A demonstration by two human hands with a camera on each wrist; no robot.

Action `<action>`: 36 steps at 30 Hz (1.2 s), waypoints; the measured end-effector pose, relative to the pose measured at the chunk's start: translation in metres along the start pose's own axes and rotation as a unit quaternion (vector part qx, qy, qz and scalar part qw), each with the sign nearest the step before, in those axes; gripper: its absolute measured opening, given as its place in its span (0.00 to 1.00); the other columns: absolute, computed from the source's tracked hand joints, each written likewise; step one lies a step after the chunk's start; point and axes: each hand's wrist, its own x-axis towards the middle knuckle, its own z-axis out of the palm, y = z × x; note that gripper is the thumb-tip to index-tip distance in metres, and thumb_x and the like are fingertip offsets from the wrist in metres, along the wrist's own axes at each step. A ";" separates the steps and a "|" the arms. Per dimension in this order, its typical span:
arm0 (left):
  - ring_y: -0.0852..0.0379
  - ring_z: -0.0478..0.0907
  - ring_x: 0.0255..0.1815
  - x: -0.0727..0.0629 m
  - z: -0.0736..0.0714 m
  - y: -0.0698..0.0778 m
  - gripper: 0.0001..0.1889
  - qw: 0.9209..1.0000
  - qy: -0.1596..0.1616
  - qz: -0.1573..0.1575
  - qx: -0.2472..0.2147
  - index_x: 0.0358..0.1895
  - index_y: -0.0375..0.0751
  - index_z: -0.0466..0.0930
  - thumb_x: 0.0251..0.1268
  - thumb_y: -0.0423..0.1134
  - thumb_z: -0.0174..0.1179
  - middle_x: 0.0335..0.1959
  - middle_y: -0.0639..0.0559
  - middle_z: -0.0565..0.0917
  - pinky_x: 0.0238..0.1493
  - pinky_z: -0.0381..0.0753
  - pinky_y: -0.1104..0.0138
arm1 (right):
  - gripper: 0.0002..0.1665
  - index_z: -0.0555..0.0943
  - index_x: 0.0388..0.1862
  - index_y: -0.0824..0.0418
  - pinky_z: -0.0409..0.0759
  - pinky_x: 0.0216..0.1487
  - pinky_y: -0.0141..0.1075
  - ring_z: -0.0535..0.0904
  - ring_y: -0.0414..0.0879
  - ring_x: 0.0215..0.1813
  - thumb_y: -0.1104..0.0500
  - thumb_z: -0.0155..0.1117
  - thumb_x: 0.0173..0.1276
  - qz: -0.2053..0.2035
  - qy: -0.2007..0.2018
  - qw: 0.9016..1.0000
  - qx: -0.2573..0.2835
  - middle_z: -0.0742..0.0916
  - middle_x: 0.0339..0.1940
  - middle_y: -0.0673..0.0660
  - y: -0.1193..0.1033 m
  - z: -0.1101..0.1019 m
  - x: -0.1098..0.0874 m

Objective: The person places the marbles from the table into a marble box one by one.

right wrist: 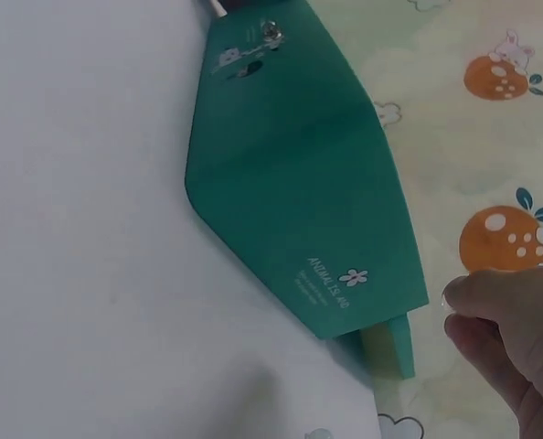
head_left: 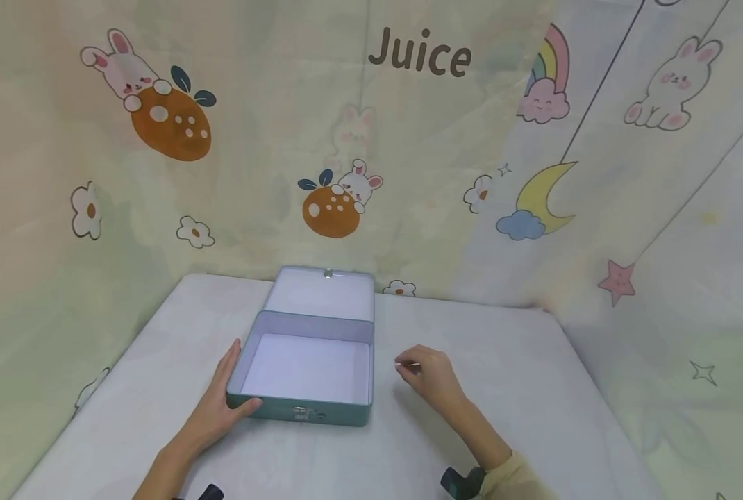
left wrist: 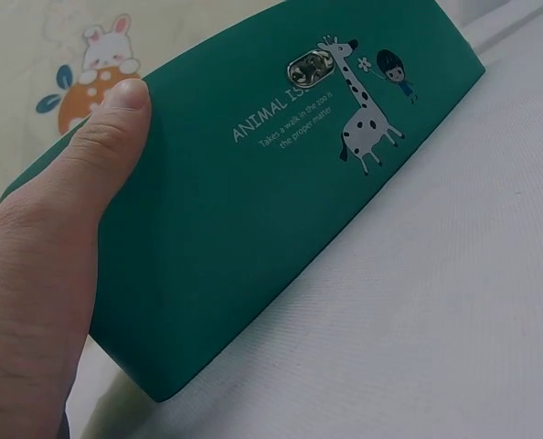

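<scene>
A green tin box (head_left: 299, 410) stands with its lid (head_left: 321, 295) swung back, showing a bare white inside. My left hand (head_left: 218, 403) grips its front left corner, thumb on the front wall and fingers along the left side. Giraffe artwork and a metal clasp (left wrist: 310, 69) show on that front wall in the left wrist view. Right of the box, raised over the table, my right hand (head_left: 432, 378) pinches a tiny pale, see-through thing (right wrist: 445, 303) between thumb and finger; its kind cannot be made out.
The box rests on a white-covered table (head_left: 471, 347). Behind and along both sides hangs a printed cloth (head_left: 253, 139) with rabbits, oranges and flowers. Part of a dark wrist device (head_left: 462, 481) shows at my right wrist.
</scene>
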 end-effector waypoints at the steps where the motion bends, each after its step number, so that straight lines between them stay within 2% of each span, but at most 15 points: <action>1: 0.30 0.43 0.75 0.000 0.000 0.000 0.58 1.000 0.000 0.000 -0.001 0.77 0.58 0.34 0.48 0.49 0.70 0.78 0.45 0.42 0.62 0.50 0.28 | 0.07 0.86 0.31 0.57 0.81 0.34 0.21 0.84 0.36 0.32 0.65 0.74 0.52 -0.001 -0.004 1.000 0.003 0.87 0.30 0.47 -0.001 0.000 0.002; 6: 0.29 0.43 0.75 0.001 0.001 0.000 0.58 1.000 -0.002 -0.002 0.001 0.77 0.57 0.33 0.49 0.50 0.69 0.78 0.45 0.42 0.62 0.50 0.28 | 0.06 0.86 0.33 0.58 0.83 0.36 0.23 0.85 0.38 0.35 0.64 0.72 0.55 -0.010 -0.035 0.999 0.017 0.87 0.32 0.48 -0.007 0.000 0.015; 11: 0.30 0.43 0.75 0.005 0.000 0.003 0.58 1.000 0.001 0.005 0.004 0.77 0.58 0.33 0.50 0.49 0.69 0.78 0.45 0.42 0.62 0.51 0.28 | 0.05 0.87 0.34 0.58 0.83 0.37 0.23 0.85 0.38 0.36 0.63 0.71 0.57 -0.016 -0.068 0.998 0.009 0.87 0.32 0.48 -0.013 0.003 0.032; 19: 0.27 0.44 0.74 -0.005 -0.002 0.004 0.58 1.000 0.003 0.007 -0.002 0.77 0.56 0.34 0.50 0.47 0.70 0.78 0.43 0.43 0.60 0.53 0.28 | 0.05 0.87 0.35 0.58 0.80 0.38 0.19 0.85 0.37 0.37 0.64 0.70 0.58 -0.051 -0.102 0.993 0.028 0.87 0.33 0.50 -0.026 0.019 0.040; 22: 0.27 0.44 0.73 -0.007 0.000 0.003 0.57 1.000 0.000 0.005 -0.003 0.77 0.55 0.34 0.51 0.47 0.69 0.77 0.41 0.43 0.60 0.53 0.28 | 0.04 0.86 0.33 0.57 0.79 0.37 0.18 0.83 0.34 0.36 0.62 0.70 0.59 -0.059 -0.115 0.991 0.017 0.86 0.31 0.48 -0.032 0.024 0.043; 29: 0.25 0.45 0.72 -0.012 -0.001 0.003 0.56 1.000 -0.002 -0.007 -0.001 0.76 0.60 0.31 0.54 0.47 0.67 0.76 0.39 0.43 0.58 0.53 0.26 | 0.02 0.86 0.33 0.56 0.77 0.35 0.17 0.80 0.32 0.34 0.61 0.68 0.61 -0.090 -0.176 0.980 -0.020 0.86 0.29 0.46 -0.044 0.033 0.058; 36: 0.26 0.46 0.72 -0.007 0.001 0.007 0.56 1.000 -0.006 -0.006 0.004 0.76 0.63 0.31 0.54 0.48 0.67 0.76 0.39 0.44 0.57 0.54 0.27 | 0.04 0.86 0.36 0.55 0.76 0.35 0.16 0.79 0.31 0.33 0.59 0.68 0.62 -0.112 -0.223 0.968 -0.042 0.87 0.31 0.46 -0.044 0.031 0.078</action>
